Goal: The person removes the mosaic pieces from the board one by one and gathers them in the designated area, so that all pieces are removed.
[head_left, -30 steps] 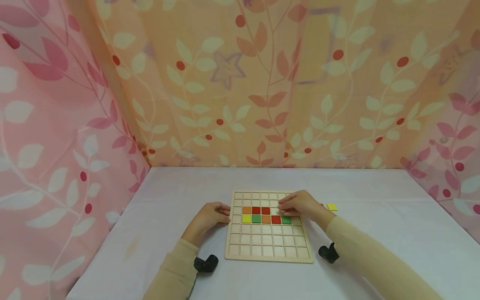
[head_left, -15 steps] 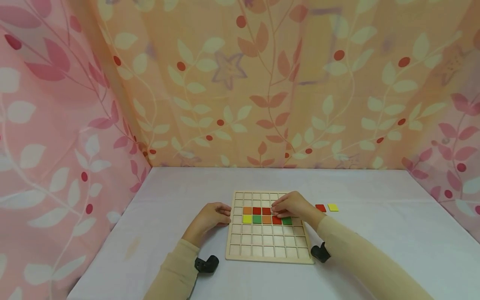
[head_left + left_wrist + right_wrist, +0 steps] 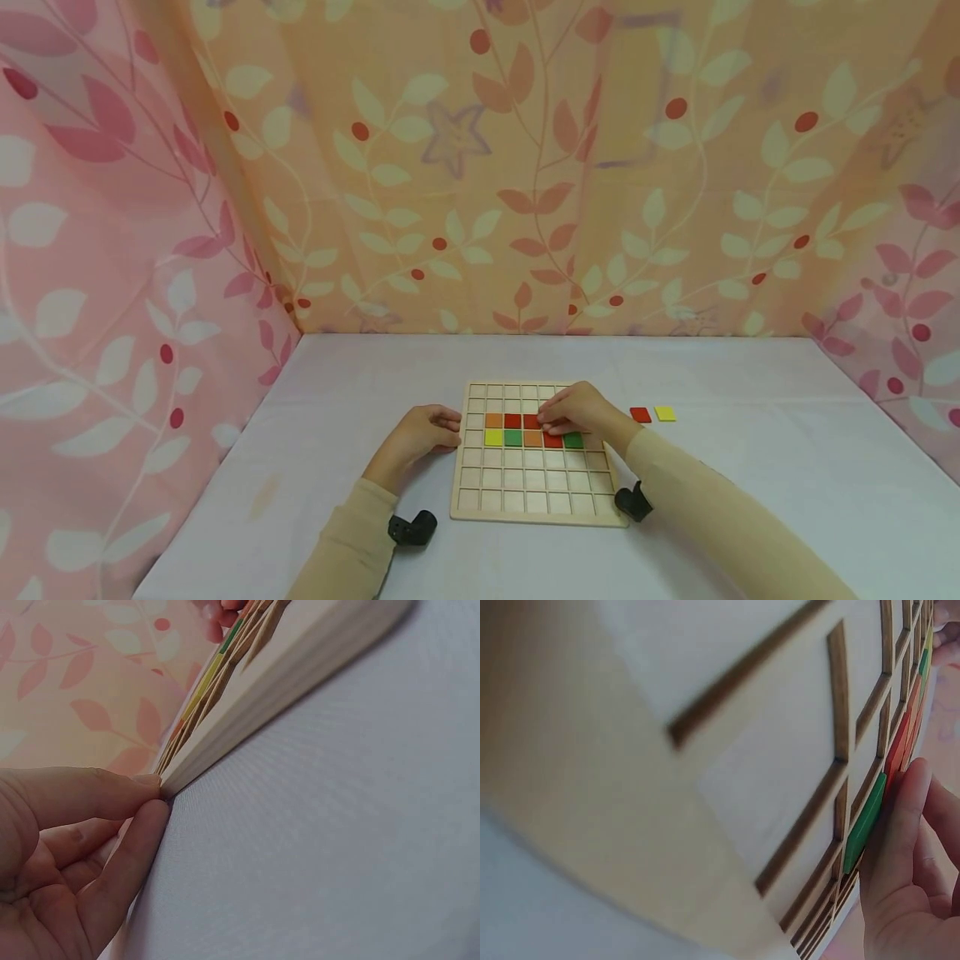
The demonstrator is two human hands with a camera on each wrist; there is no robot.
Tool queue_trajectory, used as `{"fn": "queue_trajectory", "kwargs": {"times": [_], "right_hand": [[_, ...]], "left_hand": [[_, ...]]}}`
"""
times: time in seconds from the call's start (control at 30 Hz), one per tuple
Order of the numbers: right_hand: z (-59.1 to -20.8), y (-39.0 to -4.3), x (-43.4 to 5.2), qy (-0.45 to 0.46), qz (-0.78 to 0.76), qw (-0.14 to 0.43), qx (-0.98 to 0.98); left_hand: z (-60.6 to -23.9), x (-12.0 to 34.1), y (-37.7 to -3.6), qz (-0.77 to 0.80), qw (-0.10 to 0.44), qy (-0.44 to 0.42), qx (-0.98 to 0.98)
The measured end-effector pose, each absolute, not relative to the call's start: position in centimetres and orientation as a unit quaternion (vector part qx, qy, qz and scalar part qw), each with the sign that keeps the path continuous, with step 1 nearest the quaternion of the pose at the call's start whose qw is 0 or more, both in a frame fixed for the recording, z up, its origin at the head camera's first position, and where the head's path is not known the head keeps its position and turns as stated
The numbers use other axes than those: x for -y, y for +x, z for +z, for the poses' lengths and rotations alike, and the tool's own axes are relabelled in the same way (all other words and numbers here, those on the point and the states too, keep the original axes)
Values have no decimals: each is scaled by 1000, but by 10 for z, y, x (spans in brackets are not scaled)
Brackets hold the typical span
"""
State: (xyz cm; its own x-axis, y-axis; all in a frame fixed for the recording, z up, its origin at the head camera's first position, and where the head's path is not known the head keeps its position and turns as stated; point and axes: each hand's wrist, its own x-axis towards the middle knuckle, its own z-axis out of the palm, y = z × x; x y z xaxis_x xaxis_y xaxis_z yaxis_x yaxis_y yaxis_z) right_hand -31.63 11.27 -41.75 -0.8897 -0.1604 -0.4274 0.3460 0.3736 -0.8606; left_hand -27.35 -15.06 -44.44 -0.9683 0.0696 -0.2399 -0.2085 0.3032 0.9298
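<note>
The wooden grid board (image 3: pixel 534 467) lies at the middle of the white surface (image 3: pixel 750 467), holding two short rows of colored tiles. Our left hand (image 3: pixel 420 433) pinches its nine o'clock edge with curled fingers. Our right hand (image 3: pixel 581 410) rests on the tiles, fingertips down beside the red tile (image 3: pixel 552 441) and green tile (image 3: pixel 573 441); whether it holds one we cannot tell. At three o'clock, off the board, lie a loose red tile (image 3: pixel 640 414) and yellow tile (image 3: pixel 664 412).
</note>
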Motion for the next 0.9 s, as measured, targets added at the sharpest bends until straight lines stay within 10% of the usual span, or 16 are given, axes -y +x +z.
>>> {"fn": "queue_trajectory", "kwargs": {"times": [0.9], "right_hand": [[-416,-314,-108,64,-572,203,-792]], "left_hand": [[-442,150,-271,593,114,-38,-796]]}}
